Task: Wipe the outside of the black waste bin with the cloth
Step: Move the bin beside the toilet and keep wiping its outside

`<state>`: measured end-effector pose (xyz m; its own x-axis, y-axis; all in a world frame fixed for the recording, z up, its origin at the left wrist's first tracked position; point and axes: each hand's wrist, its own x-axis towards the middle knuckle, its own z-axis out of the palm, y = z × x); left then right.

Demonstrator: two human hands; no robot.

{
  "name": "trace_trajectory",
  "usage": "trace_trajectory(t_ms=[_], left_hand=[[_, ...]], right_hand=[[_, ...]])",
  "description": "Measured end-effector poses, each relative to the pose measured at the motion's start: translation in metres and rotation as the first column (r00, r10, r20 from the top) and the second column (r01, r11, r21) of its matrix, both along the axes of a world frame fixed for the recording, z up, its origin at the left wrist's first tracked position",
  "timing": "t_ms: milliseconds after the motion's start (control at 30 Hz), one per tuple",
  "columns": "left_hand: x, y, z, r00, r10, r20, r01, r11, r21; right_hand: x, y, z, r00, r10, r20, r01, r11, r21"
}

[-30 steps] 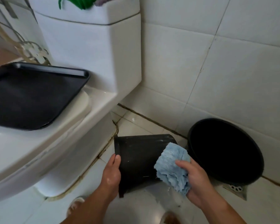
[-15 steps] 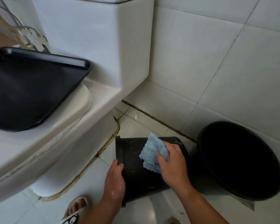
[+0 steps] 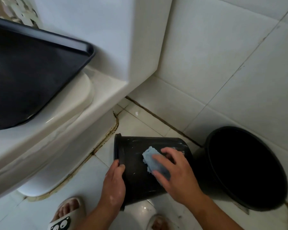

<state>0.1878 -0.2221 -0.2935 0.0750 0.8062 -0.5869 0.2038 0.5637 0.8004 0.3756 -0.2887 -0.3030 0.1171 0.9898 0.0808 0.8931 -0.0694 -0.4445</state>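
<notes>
The black waste bin [image 3: 136, 176] lies on its side on the white floor tiles, its rim pointing left toward the toilet base. Pale smears streak its outer wall. My left hand [image 3: 114, 183] grips the rim at the lower left, thumb hooked over the edge. My right hand [image 3: 178, 178] holds a bunched light blue cloth [image 3: 150, 156] between thumb and fingers and presses it against the bin's upturned side, near the middle. Most of the cloth is hidden under my fingers.
A second round black container [image 3: 243, 166] leans against the tiled wall just right of the bin. The white toilet [image 3: 56, 143] fills the left, with a black tray [image 3: 32, 77] on its lid. My slippered foot [image 3: 63, 218] stands below the bin.
My right hand brought the cloth from the bin's right end onto its side and slid it across the wall. The left hand kept its grip on the rim. The camera tilted down.
</notes>
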Motion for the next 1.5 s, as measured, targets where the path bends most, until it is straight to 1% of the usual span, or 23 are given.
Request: trace_trajectory(t_ms=[100, 167, 233, 267, 300, 367, 400, 433, 500, 567, 600, 667, 700, 733, 800, 933, 1067, 1200, 1267, 1333, 1400, 1433, 1500], left_hand=[[0.001, 0.005, -0.002, 1.000, -0.010, -0.005, 0.010, 1.000, -0.010], [0.001, 0.008, -0.003, 1.000, -0.021, -0.002, 0.021, 1.000, -0.014], [0.000, 0.010, -0.002, 1.000, -0.026, 0.016, 0.027, 1.000, -0.001], [-0.001, 0.009, -0.002, 0.999, -0.034, 0.027, 0.034, 0.999, 0.008], [-0.002, 0.008, -0.002, 0.999, -0.040, 0.036, 0.040, 0.999, 0.014], [-0.003, 0.007, -0.003, 0.998, -0.047, 0.041, 0.047, 0.999, 0.009], [-0.004, 0.006, -0.003, 0.998, -0.053, 0.046, 0.053, 0.999, 0.002], [-0.003, 0.005, -0.002, 0.997, -0.058, 0.054, 0.058, 0.998, -0.007], [-0.002, 0.005, -0.002, 0.996, -0.048, 0.073, 0.049, 0.999, -0.021], [0.000, 0.005, -0.001, 0.996, -0.017, 0.089, 0.020, 0.999, -0.035], [0.001, 0.006, -0.001, 0.996, -0.012, 0.089, 0.014, 0.999, -0.030], [0.002, 0.008, -0.002, 0.998, -0.014, 0.068, 0.014, 1.000, -0.012], [0.002, 0.008, -0.003, 0.998, -0.013, 0.062, 0.013, 1.000, -0.007], [0.002, 0.009, -0.004, 0.998, -0.016, 0.060, 0.016, 1.000, -0.005], [0.001, 0.008, -0.008, 0.998, -0.030, 0.049, 0.030, 1.000, -0.002], [0.000, 0.006, -0.010, 0.998, -0.051, 0.029, 0.051, 0.998, 0.027], [-0.001, 0.005, -0.017, 0.998, -0.064, -0.008, 0.064, 0.998, 0.004], [-0.002, 0.003, -0.027, 0.996, -0.081, -0.023, 0.081, 0.997, -0.019], [-0.001, 0.005, -0.026, 0.998, -0.062, 0.000, 0.062, 0.998, -0.002], [-0.002, 0.008, -0.025, 0.999, -0.049, -0.008, 0.050, 0.997, 0.062], [-0.002, 0.010, -0.024, 0.998, -0.051, -0.034, 0.055, 0.992, 0.114], [-0.001, 0.010, -0.022, 0.997, -0.053, -0.054, 0.059, 0.991, 0.118], [-0.001, 0.007, -0.022, 0.996, -0.063, -0.058, 0.069, 0.993, 0.097]], right_hand=[[-0.005, 0.005, -0.009, 0.993, 0.067, 0.099, -0.060, 0.995, -0.075], [-0.001, 0.008, -0.011, 0.996, 0.047, 0.073, -0.042, 0.997, -0.062], [0.001, 0.014, -0.001, 0.994, -0.102, -0.047, 0.102, 0.995, -0.014], [0.002, 0.018, 0.008, 0.957, -0.231, -0.174, 0.233, 0.972, -0.012], [0.003, 0.021, 0.016, 0.873, -0.356, -0.335, 0.363, 0.931, -0.041], [0.003, 0.026, 0.032, 0.566, -0.485, -0.667, 0.527, 0.835, -0.160], [0.001, 0.027, 0.039, 0.401, -0.508, -0.762, 0.552, 0.798, -0.241], [-0.002, 0.026, 0.043, 0.287, -0.522, -0.803, 0.553, 0.775, -0.306], [-0.012, 0.023, 0.045, 0.223, -0.529, -0.819, 0.520, 0.775, -0.359], [-0.022, 0.023, 0.040, 0.284, -0.529, -0.800, 0.491, 0.797, -0.352], [-0.025, 0.025, 0.037, 0.398, -0.530, -0.749, 0.484, 0.815, -0.319], [-0.027, 0.032, 0.030, 0.756, -0.468, -0.458, 0.421, 0.883, -0.207], [-0.026, 0.035, 0.024, 0.881, -0.393, -0.264, 0.353, 0.917, -0.188], [-0.026, 0.037, 0.020, 0.943, -0.316, -0.103, 0.291, 0.935, -0.203], [-0.027, 0.036, 0.013, 0.969, -0.245, 0.023, 0.244, 0.941, -0.236], [-0.043, 0.036, 0.002, 0.946, -0.286, 0.152, 0.309, 0.938, -0.155], [-0.034, 0.039, -0.019, 0.959, -0.163, 0.231, 0.187, 0.978, -0.089], [-0.003, 0.055, -0.023, 0.890, -0.416, 0.185, 0.439, 0.893, -0.101], [-0.038, 0.057, -0.024, 0.921, -0.333, 0.204, 0.352, 0.934, -0.067], [-0.083, 0.042, -0.024, 0.983, -0.117, 0.144, 0.125, 0.991, -0.049], [-0.086, 0.029, -0.026, 0.989, 0.065, 0.131, -0.062, 0.998, -0.027], [-0.069, 0.029, -0.026, 0.984, 0.074, 0.162, -0.069, 0.997, -0.034], [-0.028, 0.043, -0.027, 0.971, -0.124, 0.206, 0.143, 0.986, -0.083]])
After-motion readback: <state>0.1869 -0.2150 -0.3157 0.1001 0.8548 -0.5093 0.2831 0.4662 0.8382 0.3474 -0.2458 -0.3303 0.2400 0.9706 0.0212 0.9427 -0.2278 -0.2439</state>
